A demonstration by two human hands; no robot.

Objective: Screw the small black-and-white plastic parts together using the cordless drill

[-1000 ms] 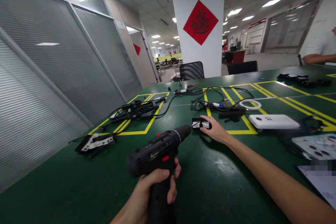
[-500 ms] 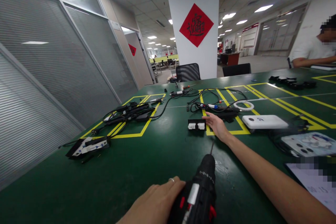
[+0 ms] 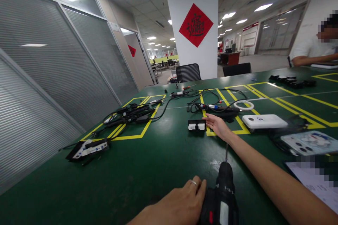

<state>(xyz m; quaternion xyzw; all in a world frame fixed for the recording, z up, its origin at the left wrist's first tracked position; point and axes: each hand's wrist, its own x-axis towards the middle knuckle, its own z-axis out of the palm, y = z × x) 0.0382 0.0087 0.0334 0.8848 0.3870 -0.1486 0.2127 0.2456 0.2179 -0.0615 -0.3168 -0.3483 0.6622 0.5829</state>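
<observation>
White pieces (image 3: 192, 127) seated, the black bracket (image 3: 196, 122) on the table (image 3: 148, 168) is being flanked by the unclenched right hand (image 3: 219, 127) while the drill (image 3: 225, 179) is being pointed aside, the left hand's (image 3: 179, 198) grip and any remaining fastening being hidden.

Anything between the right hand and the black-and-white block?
Nothing visible. The right hand has its fingertips at the block's right end, touching or nearly so; the drill is nearer the camera, not between them.
</observation>
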